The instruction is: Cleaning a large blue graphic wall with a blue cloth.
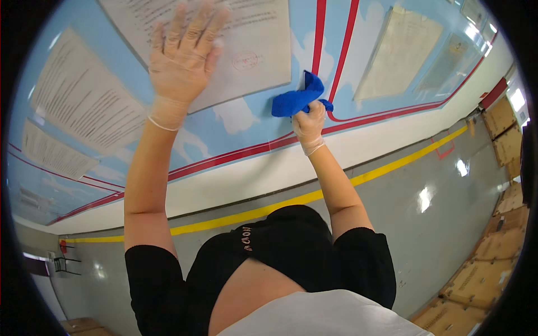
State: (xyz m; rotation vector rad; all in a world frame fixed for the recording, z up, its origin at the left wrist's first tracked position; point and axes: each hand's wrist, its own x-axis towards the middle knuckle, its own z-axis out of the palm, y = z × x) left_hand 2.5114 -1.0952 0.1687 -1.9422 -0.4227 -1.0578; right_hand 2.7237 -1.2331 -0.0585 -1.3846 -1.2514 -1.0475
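My left hand point(182, 59), in a clear thin glove, lies flat with its fingers stretched out over a large printed sheet point(258, 50) on the wall board. My right hand point(310, 123), gloved the same way, is closed around a bunched blue cloth point(292, 103). The cloth is by the sheet's lower right corner, in front of the light blue board point(210, 131) with its red stripes. Whether the cloth presses on the board cannot be told.
More printed sheets point(84, 95) hang at the left, and a pale sheet point(398, 53) at the right. A yellow line point(392, 166) runs along the grey floor point(414, 224) below the wall. Cardboard boxes point(482, 283) are stacked at the right. A dark chair point(64, 264) stands far left.
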